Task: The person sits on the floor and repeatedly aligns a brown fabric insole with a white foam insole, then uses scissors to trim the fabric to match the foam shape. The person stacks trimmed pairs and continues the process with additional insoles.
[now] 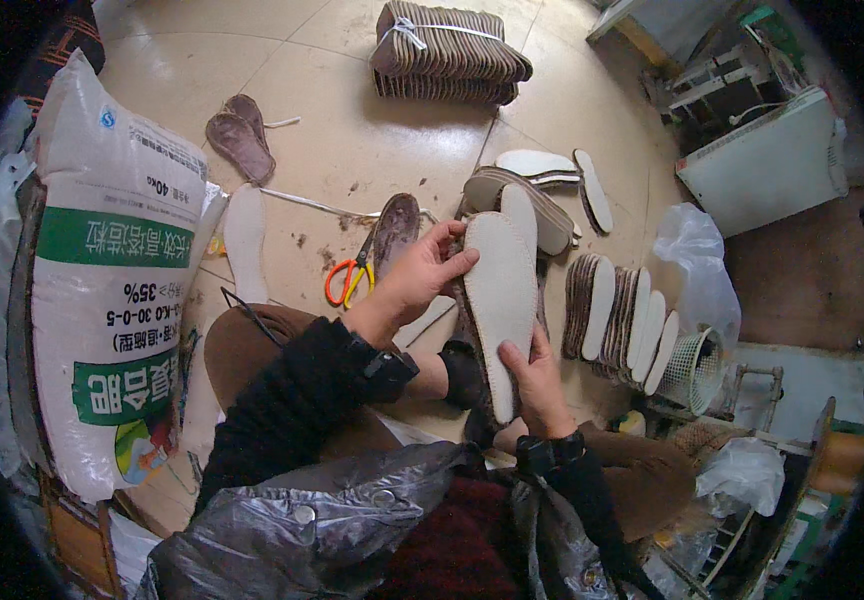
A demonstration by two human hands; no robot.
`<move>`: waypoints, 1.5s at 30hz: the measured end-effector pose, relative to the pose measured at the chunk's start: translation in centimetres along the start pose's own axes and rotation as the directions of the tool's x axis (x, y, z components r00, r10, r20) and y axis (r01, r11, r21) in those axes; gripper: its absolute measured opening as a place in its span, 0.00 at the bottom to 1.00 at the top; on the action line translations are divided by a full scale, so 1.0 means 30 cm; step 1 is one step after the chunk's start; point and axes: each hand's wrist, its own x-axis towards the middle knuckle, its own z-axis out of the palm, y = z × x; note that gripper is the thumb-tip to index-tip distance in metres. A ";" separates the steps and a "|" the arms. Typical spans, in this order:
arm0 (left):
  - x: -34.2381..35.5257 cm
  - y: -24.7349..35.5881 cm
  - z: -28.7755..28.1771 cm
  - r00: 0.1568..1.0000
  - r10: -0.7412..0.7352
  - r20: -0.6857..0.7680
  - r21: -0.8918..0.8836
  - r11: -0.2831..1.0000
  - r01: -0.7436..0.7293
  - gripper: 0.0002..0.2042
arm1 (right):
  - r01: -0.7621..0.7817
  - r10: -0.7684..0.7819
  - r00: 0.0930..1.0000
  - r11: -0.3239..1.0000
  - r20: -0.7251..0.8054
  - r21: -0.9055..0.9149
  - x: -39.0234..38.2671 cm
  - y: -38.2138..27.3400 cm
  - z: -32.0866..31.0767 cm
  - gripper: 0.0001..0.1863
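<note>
A long white insole (pixel 497 300) with stitching round its edge is held upright between my hands. My left hand (pixel 418 280) pinches its upper left edge, thumb on the white face. Lower down, my right hand (pixel 540 388) grips the right edge with its thumb on the front. Right behind it shows the white tip of another insole (pixel 520 208); whether my fingers hold that one too, I cannot tell. Scissors (pixel 352 280) with orange and yellow handles lie left of my left hand, by a brown fuzzy insole (pixel 396 228).
A tied bundle of insoles (pixel 450 55) stands at the far side. Several insoles are stacked (pixel 617 315) at the right, by a white plastic basket (pixel 690 372) and clear bag (pixel 690 255). A large white-and-green sack (pixel 117 300) fills the left. Brown fluff (pixel 335 262) litters the floor.
</note>
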 end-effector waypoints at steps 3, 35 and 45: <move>0.009 -0.036 -0.003 0.999 0.017 0.051 0.072 0.997 -0.020 0.12 | -0.014 0.016 1.000 0.997 -0.025 0.074 0.010 0.017 -0.010 0.28; 0.113 -0.077 -0.134 0.959 0.180 -0.218 0.236 0.963 -0.127 0.13 | 0.016 -0.013 0.998 0.999 0.053 -0.052 0.041 0.046 -0.040 0.31; 0.102 -0.053 -0.116 0.966 0.198 -0.165 0.274 0.950 -0.148 0.11 | 0.058 -0.054 0.994 0.997 -0.094 0.042 0.075 0.089 -0.063 0.29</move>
